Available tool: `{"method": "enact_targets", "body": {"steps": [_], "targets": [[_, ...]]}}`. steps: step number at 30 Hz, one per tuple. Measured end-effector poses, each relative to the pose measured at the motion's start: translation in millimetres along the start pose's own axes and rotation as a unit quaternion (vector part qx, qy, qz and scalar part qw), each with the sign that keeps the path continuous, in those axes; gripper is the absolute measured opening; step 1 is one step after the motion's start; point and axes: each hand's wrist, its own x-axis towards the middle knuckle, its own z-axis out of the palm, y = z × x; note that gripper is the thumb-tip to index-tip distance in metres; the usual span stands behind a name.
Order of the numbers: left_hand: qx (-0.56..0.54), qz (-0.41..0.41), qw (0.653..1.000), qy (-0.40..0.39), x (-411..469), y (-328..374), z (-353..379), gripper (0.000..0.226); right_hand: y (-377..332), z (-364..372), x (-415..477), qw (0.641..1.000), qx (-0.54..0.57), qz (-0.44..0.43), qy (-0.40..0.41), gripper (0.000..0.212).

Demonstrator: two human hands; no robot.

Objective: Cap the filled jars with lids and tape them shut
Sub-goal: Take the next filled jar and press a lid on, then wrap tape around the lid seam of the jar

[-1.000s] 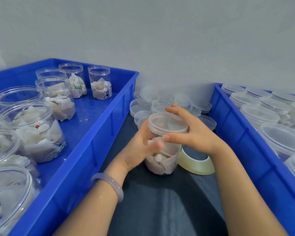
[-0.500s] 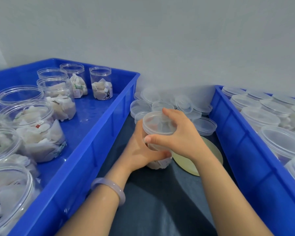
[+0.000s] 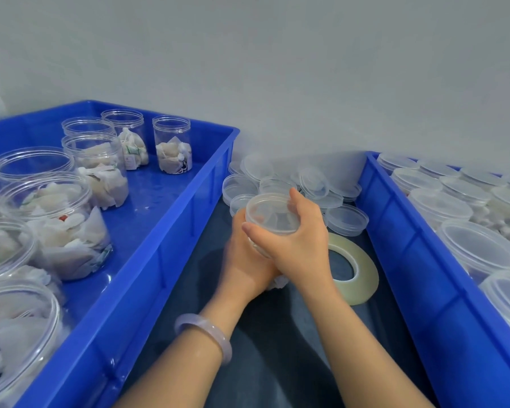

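A clear jar (image 3: pixel 261 248) of white pieces stands upright, a clear lid (image 3: pixel 273 213) seated level on its mouth. Just beside it a pale tape roll (image 3: pixel 362 269) lies flat; loose lids (image 3: pixel 315 184) lie heaped behind.

Small packing workroom, blue plastic crates (image 3: pixel 171 231) of filled clear jars (image 3: pixel 173 145), loose lids (image 3: pixel 348 219), tape roll (image 3: pixel 362 275), bare grey wall (image 3: pixel 277 69)

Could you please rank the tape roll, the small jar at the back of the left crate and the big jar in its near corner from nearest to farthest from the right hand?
1. Tape roll, lying just right of the right hand.
2. Small jar, at the back of the left crate.
3. Big jar, in that crate's near corner, farthest left.
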Motion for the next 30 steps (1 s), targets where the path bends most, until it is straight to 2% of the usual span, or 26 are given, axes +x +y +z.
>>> {"method": "enact_targets", "body": {"steps": [3, 5, 6, 8, 10, 12, 14, 16, 17, 19, 21, 23, 24, 26, 28, 30], "targets": [[0.017, 0.02, 1.0, 0.014, -2, 3, 0, 0.03, -1, 3, -5, 1.0, 0.007, -0.003, 0.019, 0.105], [0.023, 0.061, 0.998, -0.01, -1, 3, -4, 0.03, -3, -1, -8, 1.0, 0.008, -0.009, 0.003, 0.115], [0.033, 0.064, 0.997, -0.015, -1, 0, -6, 0.041, -3, -7, -9, 1.0, 0.002, -0.012, -0.015, 0.121], [0.061, 0.006, 0.998, 0.012, -5, -6, -11, 0.089, 8, -26, -16, 0.998, -0.04, 0.01, -0.04, 0.118], [0.069, -0.038, 0.996, 0.037, -9, -10, -14, 0.126, 31, -49, -25, 0.987, -0.15, 0.039, -0.045, 0.091], [0.057, -0.054, 0.996, 0.037, -11, -14, -14, 0.136, 49, -62, -37, 0.953, -0.284, 0.049, -0.097, 0.068], [0.062, -0.103, 0.992, 0.037, -10, -15, -14, 0.131, 59, -63, -45, 0.917, -0.369, 0.034, -0.148, 0.064], [0.152, -0.15, 0.976, 0.041, -14, -17, -15, 0.116, 60, -62, -46, 0.917, -0.374, 0.027, -0.14, 0.057], [0.209, -0.156, 0.964, 0.048, -18, -16, -17, 0.099, 59, -63, -44, 0.921, -0.368, 0.028, -0.129, 0.052], [0.245, -0.133, 0.959, 0.044, -25, -12, -23, 0.062, 57, -68, -40, 0.931, -0.343, 0.04, -0.114, 0.045], [0.206, -0.096, 0.974, -0.005, -31, -10, -24, 0.046, 56, -74, -41, 0.95, -0.288, 0.068, -0.103, 0.038], [0.117, -0.054, 0.99, -0.051, -38, -7, -17, 0.017, 53, -78, -43, 0.964, -0.234, 0.081, -0.099, 0.034], [0.07, -0.048, 0.994, -0.073, -41, -4, -11, 0.021, 50, -79, -44, 0.968, -0.218, 0.076, -0.101, 0.033], [-0.016, -0.053, 0.992, -0.11, -45, 1, -1, 0.045, 44, -78, -47, 0.972, -0.203, 0.06, -0.105, 0.034], [-0.071, -0.058, 0.989, -0.113, -47, 1, 5, 0.048, 40, -77, -49, 0.972, -0.205, 0.045, -0.102, 0.041], [-0.08, -0.056, 0.992, -0.077, -48, 0, 6, 0.041, 38, -76, -50, 0.972, -0.211, 0.035, -0.095, 0.044]]}}
